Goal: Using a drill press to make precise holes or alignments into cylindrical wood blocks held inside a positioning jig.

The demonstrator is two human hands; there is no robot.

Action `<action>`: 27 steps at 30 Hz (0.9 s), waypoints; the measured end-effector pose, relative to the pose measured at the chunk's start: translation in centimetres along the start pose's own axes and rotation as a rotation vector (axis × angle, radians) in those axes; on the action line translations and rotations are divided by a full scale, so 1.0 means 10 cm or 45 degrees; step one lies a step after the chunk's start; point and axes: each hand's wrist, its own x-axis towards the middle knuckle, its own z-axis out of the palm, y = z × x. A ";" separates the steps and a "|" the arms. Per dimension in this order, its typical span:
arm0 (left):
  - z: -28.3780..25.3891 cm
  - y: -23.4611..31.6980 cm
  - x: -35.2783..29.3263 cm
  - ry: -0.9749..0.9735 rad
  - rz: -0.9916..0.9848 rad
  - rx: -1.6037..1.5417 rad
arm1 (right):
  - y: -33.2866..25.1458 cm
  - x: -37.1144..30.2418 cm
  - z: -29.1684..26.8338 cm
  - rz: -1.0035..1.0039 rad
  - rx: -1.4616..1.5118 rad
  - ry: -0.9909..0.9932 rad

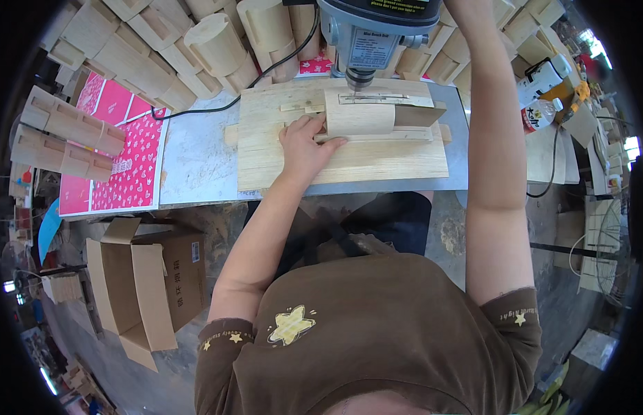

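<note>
A pale curved wooden piece point(359, 119) lies in a wooden jig on a flat board point(342, 166), beneath a grey bench drill point(370, 45). The drill's chuck point(359, 77) points down at its far side. My left hand point(307, 144) grips the left end of this piece, thumb stretched along the near edge and fingers bent against the end. My right arm reaches up past the drill's right side. Only part of my right hand point(465, 8) shows at the top edge; its fingers are cut off, so what it holds is hidden.
Stacked hollowed wooden blocks point(217, 48) line the back of the table. More blocks point(69, 135) stand at the left by a pink patterned sheet point(138, 155). A black cable point(273, 66) crosses the tabletop. At right is a bottle point(540, 114); an open cardboard box point(148, 277) sits below left.
</note>
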 end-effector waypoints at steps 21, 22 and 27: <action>-1.46 -0.37 -0.67 0.229 -0.438 -0.641 | 0.28 -1.99 -0.27 -0.001 -0.120 -0.822; -1.55 -0.26 -0.66 0.251 -0.537 -0.686 | 0.23 -2.01 -0.25 -0.008 -0.148 -0.822; -1.51 0.06 -0.59 0.214 -0.856 -0.826 | 0.02 -2.04 -0.19 -0.068 -0.096 -0.826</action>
